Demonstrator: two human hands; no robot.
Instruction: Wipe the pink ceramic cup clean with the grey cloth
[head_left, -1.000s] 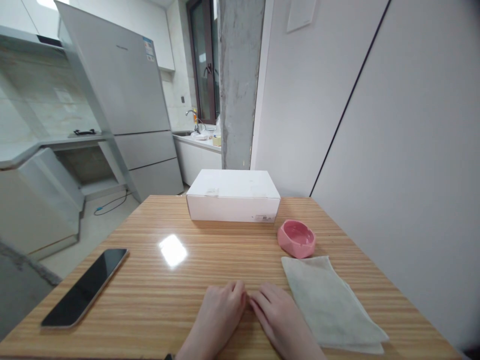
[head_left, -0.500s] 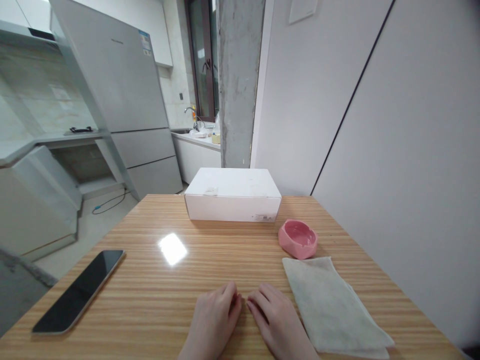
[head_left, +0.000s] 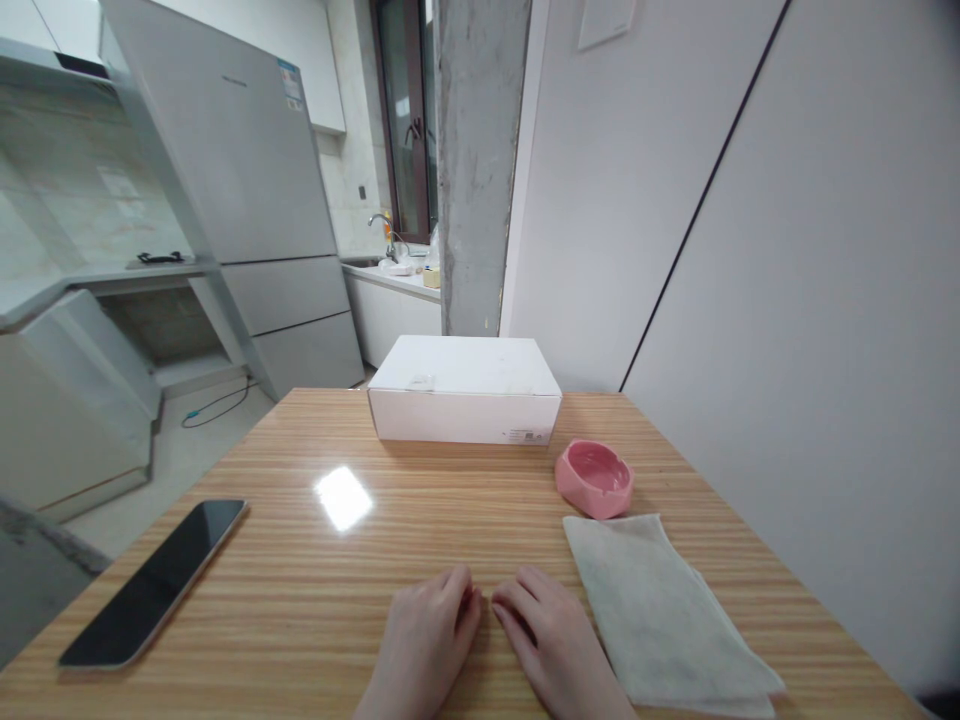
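My left hand rests on the wooden table near its front edge, fingers curled in and nothing seen in them. Beside it, a small gap apart, my right hand lies in the same loosely closed pose, also without anything visible in it. Just right of my right hand is a folded grey-green cloth. A pink faceted ashtray stands at the cloth's far edge. Off to the left, a black-screened phone lies flat, well away from my left hand.
A closed white box stands at the far end of the table. A pale wall runs along the right side. Behind on the left are a tall fridge, a sink counter with a faucet, and a concrete pillar.
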